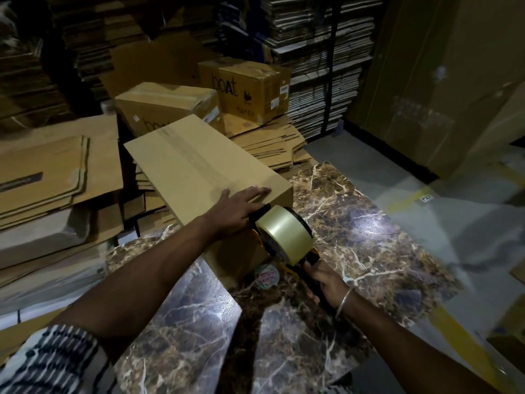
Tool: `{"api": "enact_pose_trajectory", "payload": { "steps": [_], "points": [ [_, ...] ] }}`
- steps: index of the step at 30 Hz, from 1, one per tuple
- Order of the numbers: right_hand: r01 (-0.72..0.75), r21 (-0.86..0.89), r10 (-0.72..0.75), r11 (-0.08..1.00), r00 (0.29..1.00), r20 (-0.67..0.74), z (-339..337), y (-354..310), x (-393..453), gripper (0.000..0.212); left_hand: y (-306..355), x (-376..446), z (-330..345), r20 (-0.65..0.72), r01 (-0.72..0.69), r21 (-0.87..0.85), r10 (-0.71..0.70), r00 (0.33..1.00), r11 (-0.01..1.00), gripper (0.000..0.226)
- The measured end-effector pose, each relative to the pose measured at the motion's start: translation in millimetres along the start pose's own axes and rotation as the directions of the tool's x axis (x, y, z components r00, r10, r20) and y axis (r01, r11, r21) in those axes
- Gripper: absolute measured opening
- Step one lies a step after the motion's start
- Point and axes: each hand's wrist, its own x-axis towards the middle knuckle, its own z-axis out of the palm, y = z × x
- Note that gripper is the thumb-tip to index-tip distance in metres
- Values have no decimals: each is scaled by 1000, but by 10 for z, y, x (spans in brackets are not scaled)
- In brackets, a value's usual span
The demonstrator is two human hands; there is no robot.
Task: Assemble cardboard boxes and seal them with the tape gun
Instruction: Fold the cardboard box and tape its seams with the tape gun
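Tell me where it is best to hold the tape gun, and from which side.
Hold the tape gun by its black handle, from the near end, as the right hand does. The handle sticks out toward the person; the roll fills the head against the cardboard box.

Box (199,166) on table (355,223), tape gun (284,240) at its near end, flattened cartons (54,172) left.

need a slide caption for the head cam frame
Left hand steadies a taped cardboard box on the marble table while right hand holds the tape gun at its near end.

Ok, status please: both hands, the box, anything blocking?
Left hand flat on box. Right hand grips tape gun at near end. Seam taped. Nothing blocking.
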Motion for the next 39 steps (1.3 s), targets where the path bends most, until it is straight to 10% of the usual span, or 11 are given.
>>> {"api": "enact_pose_trajectory", "payload": {
  "steps": [8,15,26,33,39],
  "points": [
    [-21,289,19,957,1000,10,-98,144,-114,51,101,79,-11,99,29,75,-37,994,997,62],
    [4,101,4,995,997,-77,-113,95,-60,18,140,51,-18,94,46,13,-47,994,999,65],
    [-47,237,56,970,998,-29,-169,265,105,76,178,60,-58,103,60,18,-61,993,998,59],
    [-41,231,49,972,998,-32,-221,246,111,54,140,72,-32,95,60,-36,-57,994,998,61],
    [-81,238,94,968,995,-43,-240,229,61,88,122,51,-38,74,51,-70,-46,996,996,61]
  ]
}}
